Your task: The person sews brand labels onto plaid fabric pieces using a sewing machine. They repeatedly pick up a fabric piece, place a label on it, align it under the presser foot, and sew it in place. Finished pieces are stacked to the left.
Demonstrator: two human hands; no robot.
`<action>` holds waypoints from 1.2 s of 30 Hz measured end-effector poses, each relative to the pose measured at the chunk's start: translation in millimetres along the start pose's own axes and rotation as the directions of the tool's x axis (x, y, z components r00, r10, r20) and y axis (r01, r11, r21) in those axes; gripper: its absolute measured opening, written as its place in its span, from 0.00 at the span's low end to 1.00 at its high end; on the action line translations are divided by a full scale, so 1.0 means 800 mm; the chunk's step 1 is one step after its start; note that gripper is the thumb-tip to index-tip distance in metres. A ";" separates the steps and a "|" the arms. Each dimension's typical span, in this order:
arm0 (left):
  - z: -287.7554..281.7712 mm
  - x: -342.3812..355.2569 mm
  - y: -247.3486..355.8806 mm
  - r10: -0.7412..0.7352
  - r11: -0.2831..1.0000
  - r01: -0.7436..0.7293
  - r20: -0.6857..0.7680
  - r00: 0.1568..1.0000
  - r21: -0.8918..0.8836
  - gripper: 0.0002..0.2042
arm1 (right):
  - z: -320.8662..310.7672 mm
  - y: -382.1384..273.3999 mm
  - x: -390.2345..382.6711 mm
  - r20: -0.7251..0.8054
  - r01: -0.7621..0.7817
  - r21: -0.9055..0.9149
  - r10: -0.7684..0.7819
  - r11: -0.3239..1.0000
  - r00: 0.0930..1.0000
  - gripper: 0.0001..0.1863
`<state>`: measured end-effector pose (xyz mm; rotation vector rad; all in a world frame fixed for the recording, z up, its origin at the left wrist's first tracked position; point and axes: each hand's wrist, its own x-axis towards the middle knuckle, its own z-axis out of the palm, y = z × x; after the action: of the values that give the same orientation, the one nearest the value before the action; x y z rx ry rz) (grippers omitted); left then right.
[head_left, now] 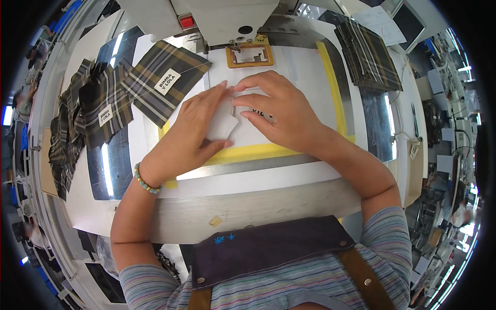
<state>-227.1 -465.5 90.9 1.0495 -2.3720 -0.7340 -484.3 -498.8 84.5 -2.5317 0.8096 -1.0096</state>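
Observation:
My left hand is bent over a small white piece, a label or folded paper, with fingertips at its far end and thumb at its near end. Close on its right is my right hand, fingers curved and apart, fingertips at the piece's right edge. Dark print shows beneath the right palm; what bears it is mostly hidden. Both hands are above a white sheet edged with yellow tape. Beyond them, an orange-yellow frame sits under the sewing machine head.
Plaid fabric panels with white labels overlap at the left, joined by thread. A stack of plaid panels stands at the back right, beside white papers. A red switch is on the machine. A metal bar crosses the near side.

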 end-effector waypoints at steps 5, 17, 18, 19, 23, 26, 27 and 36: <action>0.002 0.001 -0.012 -0.101 0.975 0.089 -0.048 0.994 -0.204 0.57 | 0.018 0.002 0.002 0.022 0.047 -0.089 -0.045 0.995 0.999 0.16; -0.005 0.008 0.000 0.051 0.992 -0.046 -0.039 0.998 0.120 0.39 | 0.004 0.001 0.001 0.027 0.046 -0.131 -0.043 0.990 0.999 0.10; -0.007 0.008 0.003 0.066 0.989 -0.063 -0.018 0.998 0.136 0.37 | -0.002 0.000 0.002 0.014 0.024 -0.096 -0.023 0.995 1.000 0.08; -0.004 0.008 0.005 0.075 0.987 -0.068 -0.046 0.996 0.144 0.32 | -0.006 0.000 0.002 0.003 0.003 -0.061 -0.003 0.998 1.000 0.06; -0.002 0.005 0.010 0.077 0.966 -0.075 0.000 0.997 0.249 0.33 | -0.017 0.014 0.004 -0.036 -0.264 0.074 0.267 0.962 0.963 0.05; -0.005 0.006 0.011 0.050 0.978 -0.043 -0.029 0.998 0.203 0.33 | -0.045 0.041 0.007 -0.210 -0.312 -0.191 0.271 0.931 0.939 0.06; -0.006 0.006 0.012 0.077 0.969 -0.061 -0.058 0.995 0.240 0.32 | -0.061 0.055 0.007 -0.260 -0.292 -0.419 0.194 0.860 0.946 0.05; -0.001 0.050 0.031 0.211 0.895 -0.204 0.025 0.977 0.398 0.27 | -0.042 0.078 0.001 0.000 -0.031 -0.784 0.049 0.621 0.999 0.02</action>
<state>-264.5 -482.6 113.7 0.9224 -2.6294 -0.1613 -532.0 -551.2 79.5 -3.1887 1.5825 -0.6746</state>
